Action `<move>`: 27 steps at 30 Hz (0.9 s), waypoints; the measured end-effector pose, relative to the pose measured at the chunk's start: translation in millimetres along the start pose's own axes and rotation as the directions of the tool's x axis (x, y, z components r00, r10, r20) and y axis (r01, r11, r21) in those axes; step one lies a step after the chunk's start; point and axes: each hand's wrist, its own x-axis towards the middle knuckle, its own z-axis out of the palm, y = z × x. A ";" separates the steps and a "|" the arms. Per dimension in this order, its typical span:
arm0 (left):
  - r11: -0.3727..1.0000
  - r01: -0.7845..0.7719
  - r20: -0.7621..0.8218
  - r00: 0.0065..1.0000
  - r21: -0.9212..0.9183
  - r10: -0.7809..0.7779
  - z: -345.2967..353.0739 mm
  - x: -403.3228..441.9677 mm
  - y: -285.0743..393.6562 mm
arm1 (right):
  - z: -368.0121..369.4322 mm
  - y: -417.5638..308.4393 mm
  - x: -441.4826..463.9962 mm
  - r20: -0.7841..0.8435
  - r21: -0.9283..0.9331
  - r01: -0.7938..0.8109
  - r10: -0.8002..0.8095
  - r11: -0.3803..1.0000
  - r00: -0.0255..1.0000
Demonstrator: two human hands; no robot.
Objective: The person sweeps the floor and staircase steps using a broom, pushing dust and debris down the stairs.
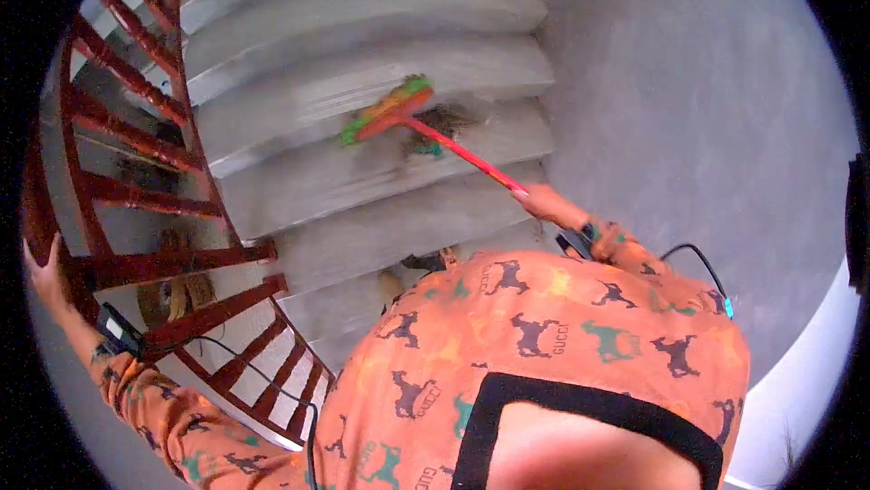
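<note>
My right hand (pixel 550 206) is closed round the lower end of a red broom handle (pixel 471 159), right of centre. The handle runs up and left to a broom head (pixel 390 111) with green and orange bristles, blurred, over a grey stair step. Just right of the broom head lies a dark heap of debris (pixel 449 123) with a green bit by it. At the far left my left hand (pixel 47 273) is on the dark red wooden railing (pixel 32 191), its fingers partly round the rail.
Grey curved stairs (pixel 362 37) rise ahead. A railing with turned red balusters (pixel 136 132) borders them on the left, a grey wall (pixel 689 128) on the right. Black devices with cables are on both wrists. A coiled brown object (pixel 177 286) shows behind the railing.
</note>
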 end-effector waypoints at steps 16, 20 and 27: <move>1.000 0.029 0.185 0.982 -0.002 -0.028 -23.1 17.4 18.3 | 58.3 112.4 -58.0 0.116 0.433 -0.394 0.384 0.811 0.916; 0.966 -0.026 0.135 0.991 0.257 -0.009 -27.8 21.9 -0.6 | 90.0 185.2 -27.7 -0.013 0.483 -0.429 0.497 0.763 0.868; 0.979 0.165 0.076 0.982 0.116 -0.174 -35.1 3.0 -93.2 | 64.8 166.6 -23.1 -0.274 0.125 -0.294 0.317 0.948 0.908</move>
